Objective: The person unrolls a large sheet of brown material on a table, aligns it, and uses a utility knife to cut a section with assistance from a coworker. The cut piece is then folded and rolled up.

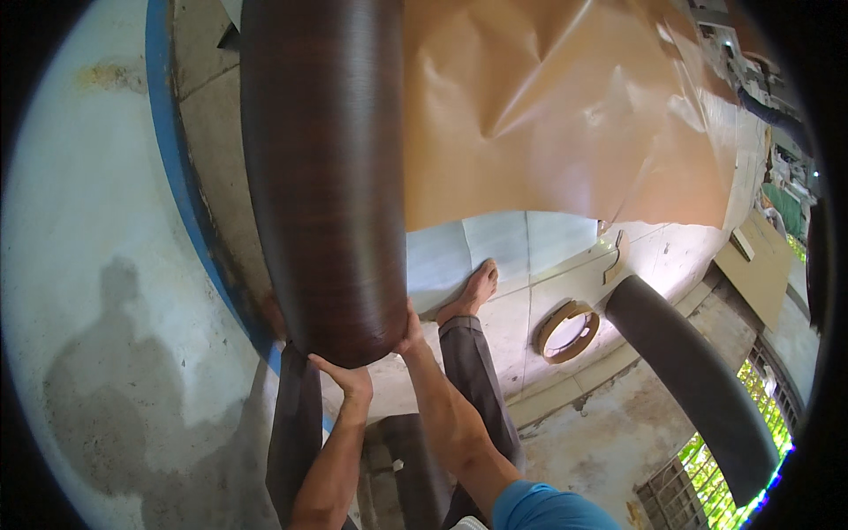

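A big dark brown roll of wood-grain sheet material (331,177) stretches away from me, its near end between my legs. My left hand (347,378) grips the lower left of that end, thumb along the edge and the other fingers hidden beneath. On the right side of the same end my right hand (411,331) presses, its fingers partly out of sight behind the roll. Along the roll's right side a sheet of tan, glossy, creased material (548,115) lies spread out.
A pale wall (79,265) with a blue lower band (172,159) runs along the left. On the tiled floor at right sits a ring of brown tape (568,332). Another dark roll (698,380) leans near a window grille (760,389). Flat boards (760,265) stand at far right.
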The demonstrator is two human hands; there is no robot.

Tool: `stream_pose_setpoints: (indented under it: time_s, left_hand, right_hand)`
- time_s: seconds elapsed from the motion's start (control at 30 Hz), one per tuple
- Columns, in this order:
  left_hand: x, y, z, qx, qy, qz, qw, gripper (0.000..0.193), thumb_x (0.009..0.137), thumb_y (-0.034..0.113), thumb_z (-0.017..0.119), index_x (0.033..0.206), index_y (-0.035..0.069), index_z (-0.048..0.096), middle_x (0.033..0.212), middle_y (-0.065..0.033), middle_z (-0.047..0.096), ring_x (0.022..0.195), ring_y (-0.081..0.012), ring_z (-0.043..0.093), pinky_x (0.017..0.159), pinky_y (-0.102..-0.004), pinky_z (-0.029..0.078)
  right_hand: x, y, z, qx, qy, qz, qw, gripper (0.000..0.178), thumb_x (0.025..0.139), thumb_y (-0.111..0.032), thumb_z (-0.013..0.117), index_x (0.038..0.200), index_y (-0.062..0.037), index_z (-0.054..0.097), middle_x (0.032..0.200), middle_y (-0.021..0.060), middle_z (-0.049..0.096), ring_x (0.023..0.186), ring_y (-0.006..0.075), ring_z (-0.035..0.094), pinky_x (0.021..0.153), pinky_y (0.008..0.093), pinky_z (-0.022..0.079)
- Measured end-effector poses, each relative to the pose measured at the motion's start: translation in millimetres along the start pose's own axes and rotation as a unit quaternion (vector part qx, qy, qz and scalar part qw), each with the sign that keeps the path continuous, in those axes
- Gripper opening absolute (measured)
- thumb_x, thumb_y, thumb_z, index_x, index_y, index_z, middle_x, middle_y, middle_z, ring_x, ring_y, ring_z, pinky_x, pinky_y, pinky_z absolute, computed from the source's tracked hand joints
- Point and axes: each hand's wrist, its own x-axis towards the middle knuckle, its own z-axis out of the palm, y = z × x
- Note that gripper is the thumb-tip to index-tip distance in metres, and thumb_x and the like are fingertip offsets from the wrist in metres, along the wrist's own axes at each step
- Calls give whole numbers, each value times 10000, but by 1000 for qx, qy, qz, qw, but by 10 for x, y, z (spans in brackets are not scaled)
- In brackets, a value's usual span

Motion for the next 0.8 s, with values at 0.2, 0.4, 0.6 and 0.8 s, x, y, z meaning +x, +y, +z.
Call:
stream_pose_setpoints:
  time_s: [0.2,0.4,0.6,0.8]
  left_hand:
    - [-151,-344,-11,34,-29,6,999,876,898,708,218,1480,55,165,1535,-76,188,1398,-233,204,1155,-368,137]
    - [-235,-769,-235,96,-48,-29,994,937,869,741,172,1473,24,158,1530,-92,197,1398,-231,204,1154,-367,144]
    - [-367,-1152,-404,8,-163,-159,974,998,829,787,218,1408,-24,269,1377,-128,397,1279,-244,367,1083,-367,252]
    - [-608,-1225,-166,248,-194,-132,940,789,939,637,279,1365,-22,362,1369,-154,432,1254,-237,413,1030,-349,340]
  right_hand:
    - [-618,-306,302,-259,298,-97,914,625,967,-464,420,1346,31,379,1309,216,481,1216,332,469,1031,439,364]
    - [-962,-225,1378,-683,232,-514,465,751,853,-345,656,1362,84,306,1326,293,404,1241,418,382,1057,444,285]
    - [-683,96,2048,-765,243,-467,370,958,789,-514,656,1431,28,196,1460,280,215,1348,435,226,1087,505,216]
    - [-588,-399,1662,-761,195,-498,368,1035,753,-557,654,1443,30,153,1464,286,207,1346,449,215,1101,509,186]
